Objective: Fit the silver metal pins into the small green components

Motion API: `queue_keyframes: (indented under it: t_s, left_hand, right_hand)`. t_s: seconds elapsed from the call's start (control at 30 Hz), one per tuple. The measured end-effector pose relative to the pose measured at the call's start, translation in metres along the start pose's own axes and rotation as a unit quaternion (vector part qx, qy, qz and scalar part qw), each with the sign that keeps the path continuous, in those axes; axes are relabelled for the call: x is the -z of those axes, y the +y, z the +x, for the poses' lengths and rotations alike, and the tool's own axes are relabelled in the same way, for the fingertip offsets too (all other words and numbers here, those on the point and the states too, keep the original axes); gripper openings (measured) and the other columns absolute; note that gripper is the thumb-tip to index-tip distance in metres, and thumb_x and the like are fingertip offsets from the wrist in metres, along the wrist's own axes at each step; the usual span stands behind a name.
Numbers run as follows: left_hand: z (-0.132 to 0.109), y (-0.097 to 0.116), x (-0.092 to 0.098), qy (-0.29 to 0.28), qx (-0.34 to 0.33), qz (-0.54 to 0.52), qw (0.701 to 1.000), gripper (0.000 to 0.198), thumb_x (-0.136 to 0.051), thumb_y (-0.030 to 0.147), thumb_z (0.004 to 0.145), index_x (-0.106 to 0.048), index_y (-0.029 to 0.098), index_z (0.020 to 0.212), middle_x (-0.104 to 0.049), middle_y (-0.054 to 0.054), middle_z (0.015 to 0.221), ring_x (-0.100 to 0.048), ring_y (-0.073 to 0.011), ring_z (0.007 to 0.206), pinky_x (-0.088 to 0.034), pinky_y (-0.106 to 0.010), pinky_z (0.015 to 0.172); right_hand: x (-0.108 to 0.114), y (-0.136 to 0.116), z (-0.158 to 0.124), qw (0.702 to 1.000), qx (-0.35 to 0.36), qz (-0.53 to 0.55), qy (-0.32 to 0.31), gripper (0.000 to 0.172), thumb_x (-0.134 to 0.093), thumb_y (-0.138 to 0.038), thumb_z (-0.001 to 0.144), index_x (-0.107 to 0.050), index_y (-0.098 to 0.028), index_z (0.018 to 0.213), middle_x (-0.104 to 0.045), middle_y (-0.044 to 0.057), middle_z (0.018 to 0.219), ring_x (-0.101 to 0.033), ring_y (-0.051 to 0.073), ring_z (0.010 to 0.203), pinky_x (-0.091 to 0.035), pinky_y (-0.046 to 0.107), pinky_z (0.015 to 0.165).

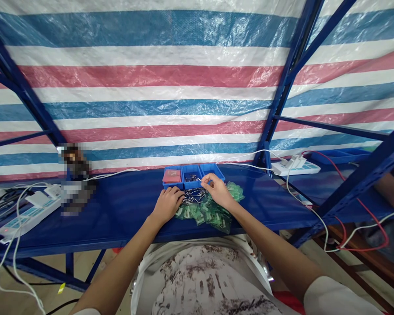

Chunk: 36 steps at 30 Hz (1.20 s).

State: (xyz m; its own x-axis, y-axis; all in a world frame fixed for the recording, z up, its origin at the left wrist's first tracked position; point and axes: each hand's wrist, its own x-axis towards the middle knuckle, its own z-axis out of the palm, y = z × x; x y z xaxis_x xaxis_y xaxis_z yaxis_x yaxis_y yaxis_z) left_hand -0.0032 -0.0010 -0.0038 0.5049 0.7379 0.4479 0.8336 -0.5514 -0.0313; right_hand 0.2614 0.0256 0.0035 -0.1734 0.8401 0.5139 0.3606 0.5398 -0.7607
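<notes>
My left hand [168, 202] rests knuckles-up on the blue shelf [118, 210], fingers curled at the edge of a scatter of small metal pins [193, 195]. My right hand [217, 189] hovers just right of the pins, thumb and forefinger pinched on one thin metal pin whose tip points toward the blue trays [193, 174]. A heap of small green plastic bags [206, 212] lies beneath and around both hands. The left tray holds a reddish packet [172, 175], the middle tray several pins.
White power strips lie at the left [26, 214] and right [295, 166] with white and red cables trailing. A blurred object [75, 177] stands at left. Blue rack posts [282, 96] rise behind, with a striped tarp backdrop. Another person's arm [392, 190] shows at far right.
</notes>
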Motion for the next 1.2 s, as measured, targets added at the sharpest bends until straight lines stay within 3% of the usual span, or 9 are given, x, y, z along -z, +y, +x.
queue_keyframes:
  t_s: [0.53,1.2]
  left_hand:
    - [0.001,-0.0001,0.0018,0.002,-0.005,-0.002,1.0,0.028,-0.047,0.032,0.113,-0.072,0.024,0.123,-0.071,-0.007,0.119,-0.064,-0.024,0.106,-0.043,-0.038,0.09]
    - [0.0004,-0.0015,-0.0005,-0.002,-0.005,0.0,1.0,0.027,-0.049,0.031,0.112,-0.072,0.024,0.124,-0.071,-0.007,0.12,-0.063,-0.0241,0.106,-0.043,-0.038,0.09]
  right_hand:
    - [0.0023,-0.0015,0.0016,1.0,0.002,0.005,0.031,0.011,-0.07,-0.033,0.092,-0.066,-0.023,0.094,-0.059,0.002,0.094,-0.047,0.015,0.064,-0.043,0.032,0.066]
    - [0.0037,-0.0049,0.0001,1.0,0.019,0.016,0.013,0.016,-0.071,-0.039,0.093,-0.069,-0.024,0.09,-0.058,0.003,0.095,-0.047,0.016,0.066,-0.044,0.031,0.065]
